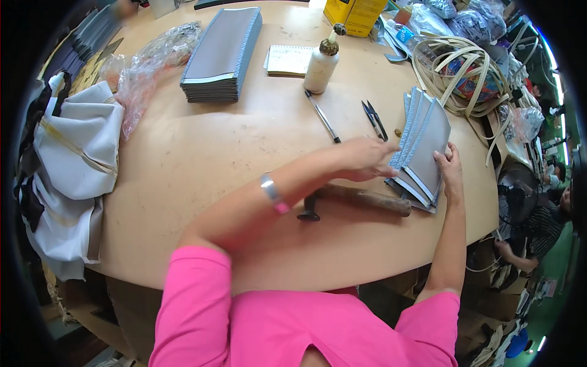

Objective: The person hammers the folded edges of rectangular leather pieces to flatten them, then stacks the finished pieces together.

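Observation:
Several grey panels with blue trimmed edges [428,144] lie fanned out at the right of the table. My right hand [451,168] grips their right edge, thumb on top. My left hand [367,160] reaches across from the left, its fingers apart at the panels' left edges, with nothing visible in them. Under my left wrist lies a hammer with a wooden handle [367,200], its dark head toward me. Thread snips [374,120] and a pen [322,116] rest just beyond my left hand.
A tall stack of similar panels [221,49] stands at the far left-centre, beside crumpled plastic [147,73]. White material [79,140] hangs over the left edge. A capped bottle [321,67], a notepad [287,60] and a yellow tin [354,15] stand behind. Coiled cream strips [449,67] occupy the far right.

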A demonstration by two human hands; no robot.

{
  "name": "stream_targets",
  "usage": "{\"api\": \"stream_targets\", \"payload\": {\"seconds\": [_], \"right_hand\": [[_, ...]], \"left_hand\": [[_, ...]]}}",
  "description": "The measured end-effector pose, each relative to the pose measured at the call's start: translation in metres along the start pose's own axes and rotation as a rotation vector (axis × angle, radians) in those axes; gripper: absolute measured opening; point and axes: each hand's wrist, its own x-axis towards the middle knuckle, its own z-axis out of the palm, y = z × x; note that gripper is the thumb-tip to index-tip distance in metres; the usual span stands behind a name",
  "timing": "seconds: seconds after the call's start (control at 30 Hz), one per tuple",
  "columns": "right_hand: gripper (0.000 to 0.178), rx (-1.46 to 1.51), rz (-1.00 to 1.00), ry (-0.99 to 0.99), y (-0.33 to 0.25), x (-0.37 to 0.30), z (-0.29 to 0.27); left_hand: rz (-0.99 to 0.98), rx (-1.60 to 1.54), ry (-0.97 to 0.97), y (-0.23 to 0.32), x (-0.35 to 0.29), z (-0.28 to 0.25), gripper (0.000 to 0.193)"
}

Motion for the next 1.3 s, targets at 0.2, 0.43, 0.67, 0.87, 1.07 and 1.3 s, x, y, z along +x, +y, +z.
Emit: {"api": "stream_targets", "payload": {"seconds": [0.2,0.43,0.67,0.87,1.07,1.3], "right_hand": [[0.067,0.264,0.228,0.037,-0.014,-0.004,-0.021],[0.058,0.604,0.357,-0.158,0.025,0.024,-0.046],[0.052,0.434,0.247,-0.329,-0.016,0.009,-0.020],[0.053,0.496,-0.159,-0.130,-0.056,-0.026,-0.035],[0.056,0.412,-0.455,-0.002,-0.141,-0.109,-0.031],[0.063,0.491,-0.374,-0.389,-0.149,-0.163,0.051]], "left_hand": [[-0.103,0.043,-0.163,0.018,0.032,0.034,0.064],[0.003,0.064,-0.138,0.018,0.029,0.041,0.061],[-0.011,0.090,-0.138,0.013,0.022,0.037,0.067],[-0.099,-0.389,0.056,0.014,0.026,0.032,0.072],[0.036,-1.183,0.376,0.074,0.023,-0.020,0.079],[0.128,-0.691,0.703,0.092,-0.083,-0.105,0.069]]}}
